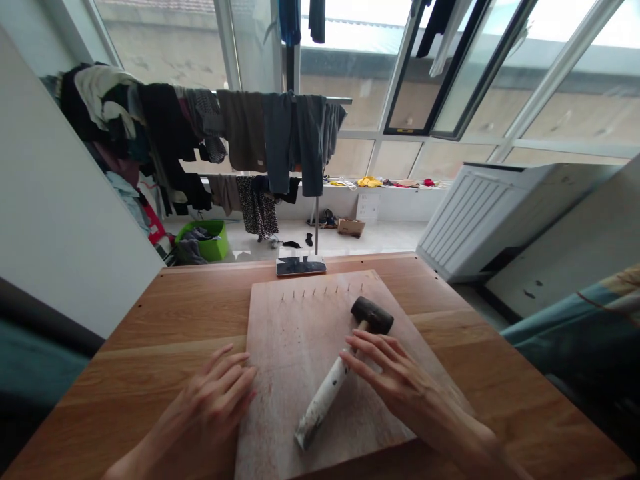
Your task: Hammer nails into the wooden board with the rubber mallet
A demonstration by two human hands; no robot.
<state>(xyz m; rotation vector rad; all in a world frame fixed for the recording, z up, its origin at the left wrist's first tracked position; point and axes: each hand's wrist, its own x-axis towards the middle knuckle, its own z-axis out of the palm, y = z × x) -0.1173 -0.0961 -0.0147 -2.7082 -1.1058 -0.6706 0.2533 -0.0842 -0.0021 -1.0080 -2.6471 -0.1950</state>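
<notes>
Fingers (367,353) of the right hand (395,380), straight and slightly apart, reach over the handle of the mallet (327,392) without closing on it; contact cannot be judged. The left hand (215,393), fingers loosely spread, lies palm-down at the left edge of the board (295,333). The mallet lies slantwise on the board, head toward the row of nails (320,291). A phone (301,267) lies beyond on the table (175,313).

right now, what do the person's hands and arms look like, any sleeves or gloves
The left hand and right hand are both bare, with long slim fingers. No gloves, rings, watch or sleeves show up to the picture's edge. The left one is slightly blurred.
</notes>
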